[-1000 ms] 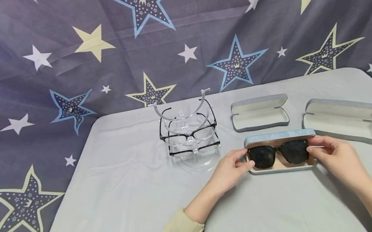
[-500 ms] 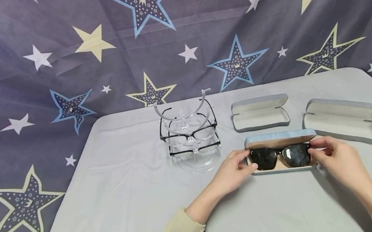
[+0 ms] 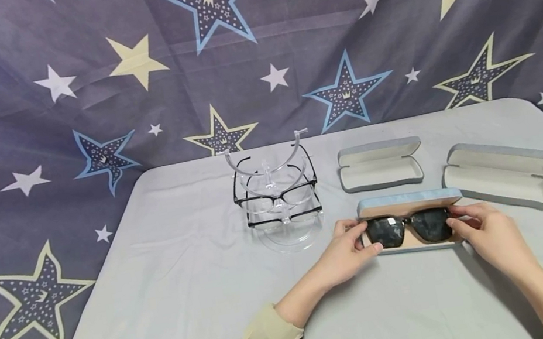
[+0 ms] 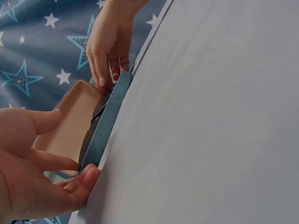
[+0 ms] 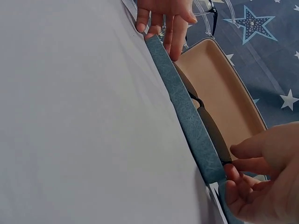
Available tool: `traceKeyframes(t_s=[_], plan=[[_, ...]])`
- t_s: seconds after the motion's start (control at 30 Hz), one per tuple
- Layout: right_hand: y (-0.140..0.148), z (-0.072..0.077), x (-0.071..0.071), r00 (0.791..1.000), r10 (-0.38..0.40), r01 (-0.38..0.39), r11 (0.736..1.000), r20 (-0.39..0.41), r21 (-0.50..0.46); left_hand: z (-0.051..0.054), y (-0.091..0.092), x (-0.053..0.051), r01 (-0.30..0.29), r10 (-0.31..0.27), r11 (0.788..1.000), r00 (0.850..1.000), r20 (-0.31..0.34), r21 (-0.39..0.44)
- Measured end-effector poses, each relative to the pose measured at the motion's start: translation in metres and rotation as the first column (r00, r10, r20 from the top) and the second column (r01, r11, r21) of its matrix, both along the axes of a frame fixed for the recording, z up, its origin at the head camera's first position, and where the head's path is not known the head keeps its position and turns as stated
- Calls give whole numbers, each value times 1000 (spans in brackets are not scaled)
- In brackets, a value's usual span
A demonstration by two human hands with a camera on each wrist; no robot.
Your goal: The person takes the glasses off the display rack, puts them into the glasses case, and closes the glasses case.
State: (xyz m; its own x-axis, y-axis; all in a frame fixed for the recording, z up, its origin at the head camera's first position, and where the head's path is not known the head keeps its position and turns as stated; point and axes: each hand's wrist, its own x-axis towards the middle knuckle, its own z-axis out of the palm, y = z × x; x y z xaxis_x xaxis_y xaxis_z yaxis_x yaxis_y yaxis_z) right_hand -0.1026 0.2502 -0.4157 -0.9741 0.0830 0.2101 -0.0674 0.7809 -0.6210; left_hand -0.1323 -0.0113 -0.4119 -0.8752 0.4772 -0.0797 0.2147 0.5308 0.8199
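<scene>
Inside one open, pale-blue case with tan lining (image 3: 408, 199), one pair of black, dark-lensed sunglasses (image 3: 387, 232) is facing the person, its long axis running along the case's length. The left hand (image 3: 345, 255) and right hand (image 3: 498, 237) are pinching its opposite ends, fingertips nearly together. Beyond the blue case, two open grey, white-lined cases (image 3: 381, 174) (image 3: 499, 182) are sitting; to its left, one clear plastic stand (image 3: 267, 177) is holding two pairs of black-framed glasses (image 3: 256, 199).

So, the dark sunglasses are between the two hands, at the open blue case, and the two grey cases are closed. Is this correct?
Not quite: the two grey cases are open, as the head view shows. The dark sunglasses are indeed between the left hand and the right hand, at the open blue case.
</scene>
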Motion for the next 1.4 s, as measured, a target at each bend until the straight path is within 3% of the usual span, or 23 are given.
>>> traceKeyframes(t_s=[0.17, 0.4, 0.57, 0.67, 0.83, 1.03, 1.23, 1.4], plan=[[2, 1, 0, 999, -10, 12, 999, 48, -35, 0, -1, 0, -18, 17, 1000, 1000, 20, 23], [7, 2, -2, 991, -55, 77, 980, 118, -186, 5, -4, -4, -122, 118, 990, 991, 63, 65], [13, 6, -4, 991, -103, 124, 952, 91, -279, 9, -6, -6, -176, 173, 982, 984, 45, 66], [16, 9, -6, 993, -115, 121, 955, 38, -272, 11, -6, -8, -200, 197, 977, 979, 47, 77], [15, 14, -12, 996, -87, 78, 968, -28, -238, 13, -2, -12, -198, 200, 976, 980, -18, 89], [11, 16, -18, 998, -57, 52, 968, -14, -245, 15, 7, -19, -173, 181, 982, 977, -117, 71], [10, 18, -21, 999, -34, 41, 952, 28, -304, 16, 13, -26, -200, 208, 978, 952, -225, 57], [11, 22, -20, 997, -26, 46, 960, 75, -277, 15, 17, -28, -249, 268, 962, 938, -219, 109]])
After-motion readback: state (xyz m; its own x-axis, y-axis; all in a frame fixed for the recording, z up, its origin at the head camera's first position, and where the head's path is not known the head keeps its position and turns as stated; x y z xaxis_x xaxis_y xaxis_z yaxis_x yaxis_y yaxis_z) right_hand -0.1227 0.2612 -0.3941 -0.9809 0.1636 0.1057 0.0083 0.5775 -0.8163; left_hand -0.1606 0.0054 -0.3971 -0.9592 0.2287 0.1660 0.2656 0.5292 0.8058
